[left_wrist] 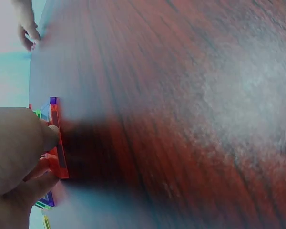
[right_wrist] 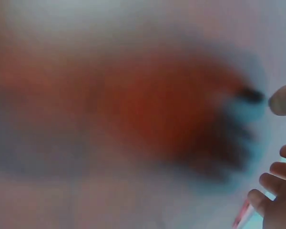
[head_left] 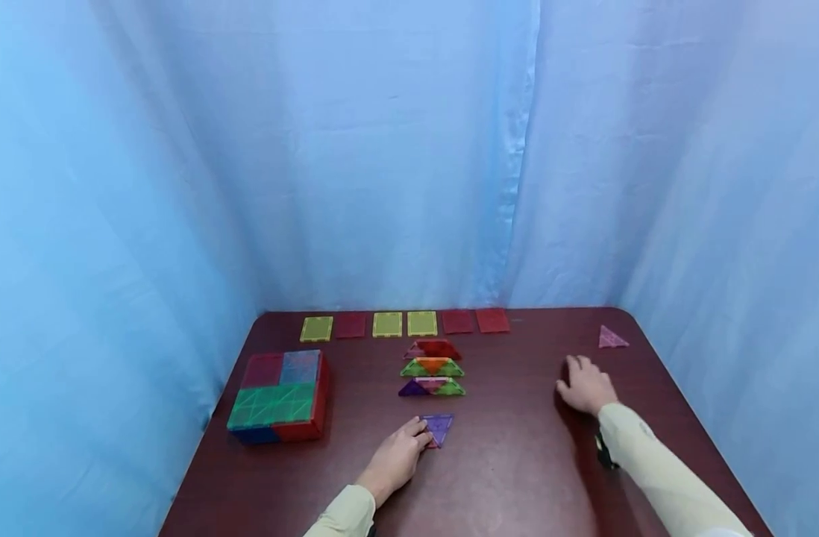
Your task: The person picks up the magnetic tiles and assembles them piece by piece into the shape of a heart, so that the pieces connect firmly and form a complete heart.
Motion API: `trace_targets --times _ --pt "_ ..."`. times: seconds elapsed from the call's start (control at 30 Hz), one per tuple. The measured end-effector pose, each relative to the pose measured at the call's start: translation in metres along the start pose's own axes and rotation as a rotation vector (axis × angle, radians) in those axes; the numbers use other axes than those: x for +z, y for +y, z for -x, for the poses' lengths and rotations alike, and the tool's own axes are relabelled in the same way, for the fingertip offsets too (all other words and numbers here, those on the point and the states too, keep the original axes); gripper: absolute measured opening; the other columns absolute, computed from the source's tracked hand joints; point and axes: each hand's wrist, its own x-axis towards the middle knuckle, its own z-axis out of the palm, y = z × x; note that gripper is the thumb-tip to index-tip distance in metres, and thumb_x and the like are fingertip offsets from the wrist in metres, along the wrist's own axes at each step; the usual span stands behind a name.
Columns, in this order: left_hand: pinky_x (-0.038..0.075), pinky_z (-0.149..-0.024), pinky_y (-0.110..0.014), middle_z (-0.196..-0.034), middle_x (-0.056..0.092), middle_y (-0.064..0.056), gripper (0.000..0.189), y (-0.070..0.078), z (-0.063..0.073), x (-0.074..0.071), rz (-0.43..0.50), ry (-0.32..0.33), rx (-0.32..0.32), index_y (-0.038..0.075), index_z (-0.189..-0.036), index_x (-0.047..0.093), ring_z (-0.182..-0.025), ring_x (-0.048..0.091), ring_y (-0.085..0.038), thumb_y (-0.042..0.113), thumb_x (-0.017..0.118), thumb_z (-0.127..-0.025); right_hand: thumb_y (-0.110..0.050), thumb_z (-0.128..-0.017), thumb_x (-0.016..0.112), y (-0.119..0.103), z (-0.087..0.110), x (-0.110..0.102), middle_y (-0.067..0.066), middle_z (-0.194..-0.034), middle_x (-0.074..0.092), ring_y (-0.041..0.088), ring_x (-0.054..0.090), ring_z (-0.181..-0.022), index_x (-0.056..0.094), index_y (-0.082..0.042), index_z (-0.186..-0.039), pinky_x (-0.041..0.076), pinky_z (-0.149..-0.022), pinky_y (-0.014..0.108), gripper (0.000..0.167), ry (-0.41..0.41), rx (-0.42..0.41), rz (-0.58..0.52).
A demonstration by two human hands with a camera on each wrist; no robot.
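My left hand (head_left: 397, 456) pinches a red translucent magnetic tile (left_wrist: 56, 143) between thumb and fingers near the middle front of the table. Joined to it is a purple triangular tile (head_left: 439, 426), which sticks out past the fingertips in the head view. Over on the right side, my right hand (head_left: 587, 386) hovers above the tabletop with relaxed, spread fingers and nothing in them. A pink triangular tile (head_left: 612, 338) lies beyond that hand, near the far right corner. Its edge shows small beside the fingers in the right wrist view.
Three trapezoid rows of joined triangles, including an orange and green one (head_left: 432, 367), stand beyond my left hand. A block of stacked tiles (head_left: 275, 403) sits at left. Yellow and red square tiles (head_left: 387, 324) line the back edge; blue curtains (head_left: 383, 149) surround the table.
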Motion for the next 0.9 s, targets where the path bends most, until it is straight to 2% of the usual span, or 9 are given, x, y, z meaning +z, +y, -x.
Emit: trace_targets --times 0.1,0.23,0.33,0.43,0.53,0.63,0.7,0.77,0.9 --pt "0.052 -0.104 -0.035 -0.13 0.068 -0.006 0.025 -0.003 0.0 -0.001 -0.012 0.003 -0.017 0.013 -0.12 0.076 -0.13 0.06 -0.025 0.009 0.067 -0.097 -0.033 -0.097 0.054 0.031 -0.026 -0.016 0.046 -0.145 0.027 0.066 0.034 -0.127 0.027 0.018 -0.148 0.034 -0.097 0.077 0.077 -0.078 0.124 -0.06" --pt "0.052 -0.104 -0.034 -0.129 0.069 -0.004 0.025 -0.003 -0.002 0.002 -0.004 -0.002 -0.028 0.014 -0.119 0.076 -0.13 0.06 -0.023 0.009 0.068 -0.096 -0.037 -0.095 0.052 0.059 -0.041 -0.035 0.047 -0.15 0.013 0.068 0.019 -0.133 0.015 0.018 -0.152 0.028 -0.099 0.08 0.088 -0.179 0.233 -0.149" --pt "0.052 -0.103 -0.034 -0.128 0.069 -0.002 0.025 -0.002 -0.002 0.004 0.01 -0.007 -0.036 0.014 -0.119 0.077 -0.13 0.06 -0.022 0.009 0.069 -0.096 -0.042 -0.093 0.053 0.071 -0.048 -0.043 0.047 -0.152 0.005 0.067 0.007 -0.137 0.008 0.018 -0.153 0.022 -0.102 0.081 0.096 -0.23 0.281 -0.209" --pt "0.053 -0.103 -0.034 -0.127 0.07 -0.001 0.024 -0.002 -0.002 0.005 0.021 0.004 -0.045 0.015 -0.117 0.078 -0.128 0.062 -0.021 0.01 0.07 -0.095 -0.054 -0.091 0.055 0.077 -0.052 -0.042 0.047 -0.152 0.0 0.067 -0.001 -0.139 0.003 0.016 -0.155 0.016 -0.104 0.082 0.108 -0.251 0.287 -0.259" --pt "0.053 -0.102 -0.033 -0.125 0.071 -0.002 0.024 -0.001 0.001 0.005 0.026 0.017 -0.046 0.015 -0.115 0.078 -0.127 0.062 -0.022 0.008 0.072 -0.093 -0.067 -0.089 0.055 0.077 -0.049 -0.035 0.048 -0.151 -0.002 0.068 -0.002 -0.138 -0.002 0.014 -0.155 0.015 -0.104 0.083 0.12 -0.272 0.276 -0.262" --pt "0.052 -0.103 -0.033 -0.126 0.07 -0.002 0.025 -0.001 0.002 0.004 0.035 0.018 -0.045 0.015 -0.115 0.078 -0.128 0.062 -0.022 0.006 0.072 -0.092 -0.072 -0.089 0.052 0.074 -0.045 -0.028 0.05 -0.15 0.004 0.07 0.008 -0.136 -0.001 0.016 -0.154 0.02 -0.103 0.081 0.122 -0.251 0.247 -0.202" --pt "0.052 -0.104 -0.033 -0.127 0.07 -0.002 0.026 -0.002 0.0 0.004 0.032 0.018 -0.043 0.015 -0.116 0.078 -0.129 0.061 -0.021 0.006 0.072 -0.092 -0.069 -0.091 0.051 0.068 -0.043 -0.025 0.05 -0.15 0.011 0.069 0.018 -0.133 0.007 0.019 -0.153 0.025 -0.101 0.08 0.117 -0.207 0.203 -0.129" --pt "0.052 -0.104 -0.033 -0.128 0.07 -0.002 0.026 -0.003 -0.001 0.004 0.025 0.019 -0.039 0.015 -0.117 0.078 -0.129 0.061 -0.021 0.006 0.072 -0.092 -0.064 -0.093 0.052 0.059 -0.039 -0.02 0.05 -0.149 0.019 0.068 0.029 -0.129 0.017 0.02 -0.152 0.031 -0.099 0.078 0.109 -0.14 0.124 -0.043" --pt "0.052 -0.104 -0.033 -0.126 0.071 -0.004 0.027 -0.005 -0.003 0.005 0.006 0.038 -0.023 0.014 -0.115 0.078 -0.127 0.063 -0.021 0.006 0.074 -0.09 -0.047 -0.093 0.062 0.024 -0.016 -0.005 0.047 -0.142 0.037 0.063 0.043 -0.122 0.039 0.017 -0.145 0.037 -0.097 0.074 0.086 -0.024 -0.033 0.051"
